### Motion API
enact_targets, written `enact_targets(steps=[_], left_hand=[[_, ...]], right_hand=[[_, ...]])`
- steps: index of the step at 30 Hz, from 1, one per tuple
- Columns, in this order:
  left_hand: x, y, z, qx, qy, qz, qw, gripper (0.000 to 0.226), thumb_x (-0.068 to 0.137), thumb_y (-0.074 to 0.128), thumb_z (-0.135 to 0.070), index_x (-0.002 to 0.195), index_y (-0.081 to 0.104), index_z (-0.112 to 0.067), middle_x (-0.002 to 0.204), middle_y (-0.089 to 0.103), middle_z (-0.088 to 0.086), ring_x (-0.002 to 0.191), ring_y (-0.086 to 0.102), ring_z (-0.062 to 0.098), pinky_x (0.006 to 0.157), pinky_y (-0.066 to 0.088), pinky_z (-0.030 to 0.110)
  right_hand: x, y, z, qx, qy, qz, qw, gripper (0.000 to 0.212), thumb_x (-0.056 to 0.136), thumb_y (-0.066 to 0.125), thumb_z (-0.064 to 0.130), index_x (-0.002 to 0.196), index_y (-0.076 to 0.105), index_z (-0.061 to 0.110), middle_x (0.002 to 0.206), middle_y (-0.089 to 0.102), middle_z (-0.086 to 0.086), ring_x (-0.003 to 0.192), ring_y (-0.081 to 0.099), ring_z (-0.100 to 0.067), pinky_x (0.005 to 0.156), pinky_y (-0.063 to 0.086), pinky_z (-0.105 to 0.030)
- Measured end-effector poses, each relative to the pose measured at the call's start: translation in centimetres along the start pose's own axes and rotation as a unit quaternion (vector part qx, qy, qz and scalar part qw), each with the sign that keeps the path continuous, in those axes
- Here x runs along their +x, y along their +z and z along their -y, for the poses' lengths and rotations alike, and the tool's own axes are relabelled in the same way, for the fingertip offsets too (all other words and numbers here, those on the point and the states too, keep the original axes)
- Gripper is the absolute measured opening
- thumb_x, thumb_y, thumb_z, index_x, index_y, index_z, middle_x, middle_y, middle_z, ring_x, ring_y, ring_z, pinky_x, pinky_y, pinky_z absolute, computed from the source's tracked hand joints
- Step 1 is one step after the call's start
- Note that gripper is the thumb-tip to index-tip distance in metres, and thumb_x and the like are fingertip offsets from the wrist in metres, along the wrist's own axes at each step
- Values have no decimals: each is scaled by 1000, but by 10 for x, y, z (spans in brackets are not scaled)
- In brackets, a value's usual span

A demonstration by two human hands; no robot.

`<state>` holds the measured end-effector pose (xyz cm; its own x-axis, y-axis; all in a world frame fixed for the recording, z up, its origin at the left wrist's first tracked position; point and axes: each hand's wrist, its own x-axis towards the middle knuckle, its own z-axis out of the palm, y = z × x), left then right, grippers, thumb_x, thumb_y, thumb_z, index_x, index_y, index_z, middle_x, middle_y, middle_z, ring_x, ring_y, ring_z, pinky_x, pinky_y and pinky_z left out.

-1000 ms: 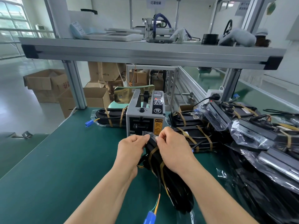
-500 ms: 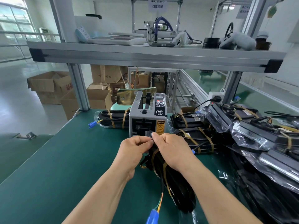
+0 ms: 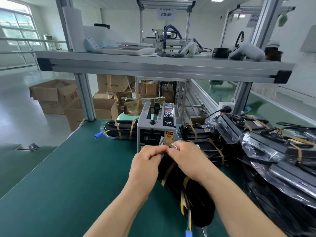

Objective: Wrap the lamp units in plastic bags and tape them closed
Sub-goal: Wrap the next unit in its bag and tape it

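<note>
**Bagged lamp unit at the tape dispenser**

Centre frame: left hand (image 3: pixel 145 162) and right hand (image 3: pixel 185 159) pinch the plastic bag (image 3: pixel 162 142) end of a black lamp unit (image 3: pixel 195 200), just before the grey tape dispenser (image 3: pixel 154 128). Right: piled bagged units (image 3: pixel 261 147) on the green table (image 3: pixel 68 185).

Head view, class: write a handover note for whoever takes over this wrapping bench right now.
Left hand and right hand: both pinch the bagged lamp unit at its far end, just before the tape dispenser.
Done: two tape bands on this unit; a pile of taped units at right, a lone unit left of the dispenser.
Left: finish closing this end, likely with tape; set it aside.
</note>
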<state>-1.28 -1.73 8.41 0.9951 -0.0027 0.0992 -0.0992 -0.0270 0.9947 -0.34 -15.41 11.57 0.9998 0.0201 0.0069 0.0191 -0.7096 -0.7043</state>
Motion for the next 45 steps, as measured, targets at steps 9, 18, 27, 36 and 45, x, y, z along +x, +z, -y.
enact_targets(steps=[9,18,27,36,45], left_hand=[[-40,13,-27,104,247,2,963,43,93,46,-6,110,71,-36,109,65,-22,111,61,1,91,46,12],[-56,21,-27,109,219,9,970,49,96,47,3,121,52,-39,109,60,-14,106,60,4,88,46,12],[15,-12,-7,-129,-78,-137,979,10,94,62,-12,91,70,-16,71,65,-4,57,57,4,55,47,18],[81,-2,22,-189,-279,-123,933,25,96,60,-15,71,59,-15,46,54,-7,40,46,2,38,34,13],[110,8,18,-225,-339,-126,905,21,96,63,-21,76,58,-16,42,52,-8,35,40,1,38,27,13]], right_hand=[[-54,11,7,243,-82,-213,943,13,95,54,25,83,59,23,79,66,2,64,57,-5,56,45,-15],[-53,-8,-4,205,-39,-197,958,33,102,44,26,92,75,32,89,73,11,85,64,0,73,48,-19],[-59,3,-21,264,-20,-290,920,34,106,40,33,95,73,35,62,63,-6,54,53,-24,45,37,-9],[-67,3,-21,257,-17,-294,920,35,102,36,47,91,69,40,38,28,1,38,28,-17,43,44,-19],[-69,2,-19,272,-27,-271,923,50,105,38,36,106,53,-12,43,43,-4,40,32,-19,38,30,-20]])
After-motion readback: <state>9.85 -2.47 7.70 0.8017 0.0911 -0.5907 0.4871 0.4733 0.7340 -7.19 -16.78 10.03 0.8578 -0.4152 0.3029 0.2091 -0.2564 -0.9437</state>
